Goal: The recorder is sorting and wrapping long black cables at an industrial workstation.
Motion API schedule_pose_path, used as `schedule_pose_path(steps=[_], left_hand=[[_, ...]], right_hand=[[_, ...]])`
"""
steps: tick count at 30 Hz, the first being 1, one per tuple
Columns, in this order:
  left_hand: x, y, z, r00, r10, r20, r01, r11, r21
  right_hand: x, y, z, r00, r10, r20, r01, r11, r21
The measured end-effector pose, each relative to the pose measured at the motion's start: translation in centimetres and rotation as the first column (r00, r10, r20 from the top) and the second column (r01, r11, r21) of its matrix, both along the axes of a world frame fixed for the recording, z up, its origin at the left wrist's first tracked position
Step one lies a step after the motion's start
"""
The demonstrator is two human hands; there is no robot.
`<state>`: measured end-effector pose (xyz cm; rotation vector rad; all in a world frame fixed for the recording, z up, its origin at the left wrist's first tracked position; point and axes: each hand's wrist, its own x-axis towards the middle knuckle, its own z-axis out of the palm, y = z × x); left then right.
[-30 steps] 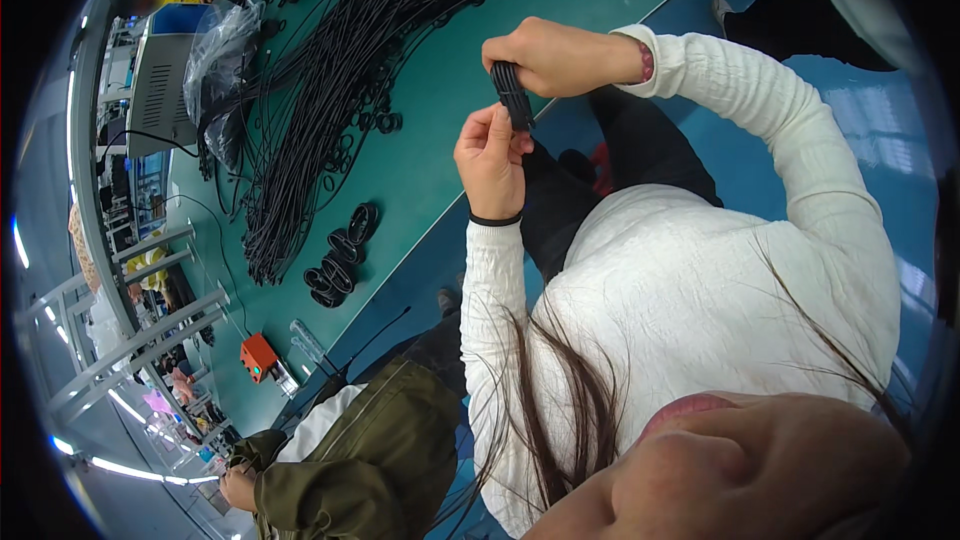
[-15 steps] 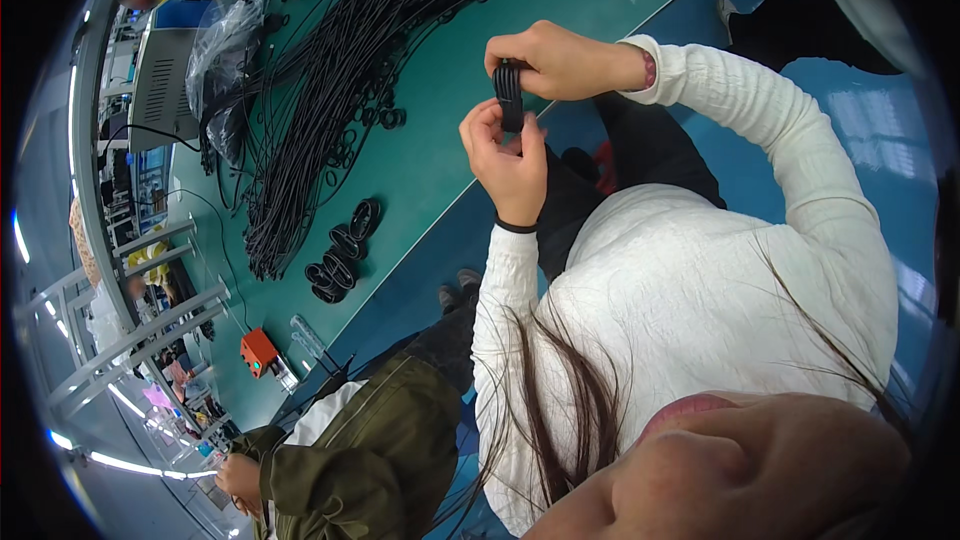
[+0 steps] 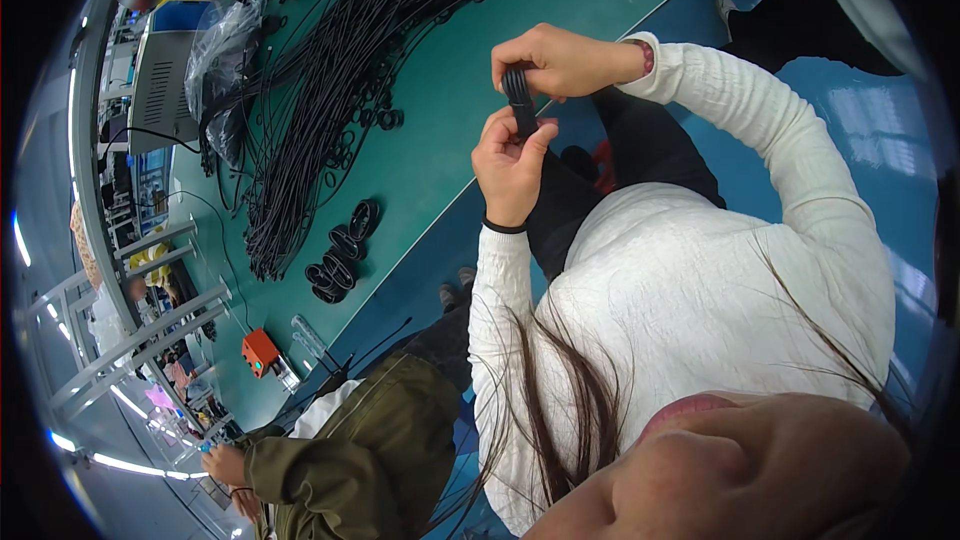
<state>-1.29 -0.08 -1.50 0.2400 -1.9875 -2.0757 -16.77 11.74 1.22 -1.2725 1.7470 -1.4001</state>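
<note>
Both my hands hold a small black coiled cable bundle (image 3: 519, 98) above the front edge of the green table (image 3: 450, 130). My right hand (image 3: 560, 60) grips the bundle's upper end from the right, white sleeve behind it. My left hand (image 3: 510, 165), with a black band at the wrist, pinches the lower end from below. The bundle stands roughly upright between the two hands. Its lower part is hidden by my left fingers.
A long mass of black cables (image 3: 340, 70) lies across the table, with finished coils (image 3: 340, 250) near its end. A clear plastic bag (image 3: 220, 50), a grey machine (image 3: 155, 80) and an orange object (image 3: 260, 350) sit farther left. A co-worker in an olive jacket (image 3: 350, 460) sits at lower left.
My left hand has risen and closed in under my right hand. The black bundle has stayed between them, now more upright.
</note>
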Motion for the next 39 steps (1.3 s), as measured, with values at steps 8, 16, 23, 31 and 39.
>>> schedule_pose_path(steps=[8,16,23,31,39], left_hand=[[-1.1,-0.5,0.5,0.995,-0.042,0.093,0.020,0.974,0.224],[-0.9,0.0,0.6,0.988,-0.114,0.108,0.104,0.990,0.094],[-3.1,2.4,2.2,0.990,-0.119,0.071,0.071,0.875,0.478],[-3.2,-1.2,-1.0,0.973,0.045,0.229,-0.134,0.911,0.390],[-1.1,-1.9,-1.8,0.965,0.173,0.198,-0.182,0.983,0.029]], right_hand=[[-0.1,-0.3,-0.9,0.953,-0.079,0.293,0.086,0.996,-0.012],[-1.8,2.4,0.0,0.983,0.102,0.154,-0.092,0.993,-0.074],[-9.3,6.8,2.1,0.960,-0.231,0.160,0.190,0.952,0.239],[-23.4,1.6,-1.1,0.737,-0.461,0.495,0.509,0.860,0.042],[-14.9,-23.8,0.3,0.223,-0.326,-0.919,0.073,0.945,-0.318]])
